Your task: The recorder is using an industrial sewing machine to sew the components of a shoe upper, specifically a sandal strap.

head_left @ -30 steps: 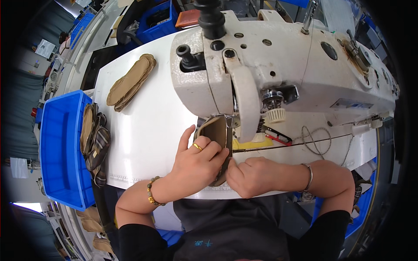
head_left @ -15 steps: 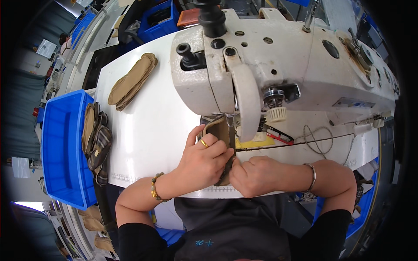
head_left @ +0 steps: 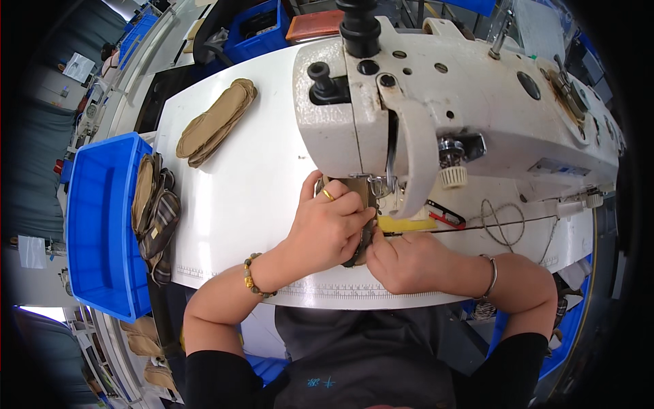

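Observation:
A brown fabric shoe piece (head_left: 359, 185) with a dark edge lies under the presser foot (head_left: 380, 185) of a white sewing machine (head_left: 325, 140). My left hand (head_left: 332, 221), with a ring on one finger, is closed on the piece just in front of the machine head and covers much of it. Close beside it on the right, my right hand (head_left: 405, 262) pinches the near right edge of the same piece between thumb and curled fingers. The exact grip of the fingertips is partly hidden.
Tan insole-shaped pieces (head_left: 218, 124) lie stacked at the far left of the white table (head_left: 235, 204). Plaid shoe uppers (head_left: 161, 228) hang by the left edge, against a blue bin (head_left: 102, 232). Red-handled snips (head_left: 446, 215), a yellow strip (head_left: 407, 223) and a loose cord (head_left: 503, 240) lie right.
Both hands have moved slightly away from me with the shoe piece, and less of it shows at the near end. The whole view has shifted a little.

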Demonstrator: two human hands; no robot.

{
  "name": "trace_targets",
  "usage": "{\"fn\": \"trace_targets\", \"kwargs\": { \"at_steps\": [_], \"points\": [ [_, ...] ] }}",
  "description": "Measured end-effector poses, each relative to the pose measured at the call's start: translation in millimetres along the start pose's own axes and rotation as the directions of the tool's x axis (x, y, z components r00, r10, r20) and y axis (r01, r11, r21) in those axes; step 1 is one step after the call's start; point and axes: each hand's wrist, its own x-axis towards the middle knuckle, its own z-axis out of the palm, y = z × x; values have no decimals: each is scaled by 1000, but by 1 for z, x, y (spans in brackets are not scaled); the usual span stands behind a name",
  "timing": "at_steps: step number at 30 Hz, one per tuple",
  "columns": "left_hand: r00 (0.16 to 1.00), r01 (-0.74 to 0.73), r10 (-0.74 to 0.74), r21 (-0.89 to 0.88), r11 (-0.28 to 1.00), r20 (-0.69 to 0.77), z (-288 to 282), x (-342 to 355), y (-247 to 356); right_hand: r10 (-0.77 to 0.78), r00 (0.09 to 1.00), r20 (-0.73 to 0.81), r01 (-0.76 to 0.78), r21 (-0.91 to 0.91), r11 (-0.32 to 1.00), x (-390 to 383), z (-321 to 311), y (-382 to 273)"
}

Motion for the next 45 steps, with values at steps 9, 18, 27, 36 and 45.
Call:
{"fn": "trace_targets", "kwargs": {
  "at_steps": [9,18,27,36,45],
  "points": [
    [999,45,-44,77,996,-4,1,-4,9,46,999,14,-46,22,999,-2,1,2],
    [997,71,-72,46,996,14,-2,-6,15,39,998,40,-39,1,999,-5,-3,-3],
    [999,42,-42,-29,999,-4,0,-3,9,38,999,15,-38,30,999,-4,0,-4],
    [992,125,-125,-58,990,4,8,8,-16,121,993,-18,-121,5,993,1,10,7],
    [995,101,-96,175,979,-39,1,8,-11,246,969,5,-245,89,965,1,10,9]
  ]
}}
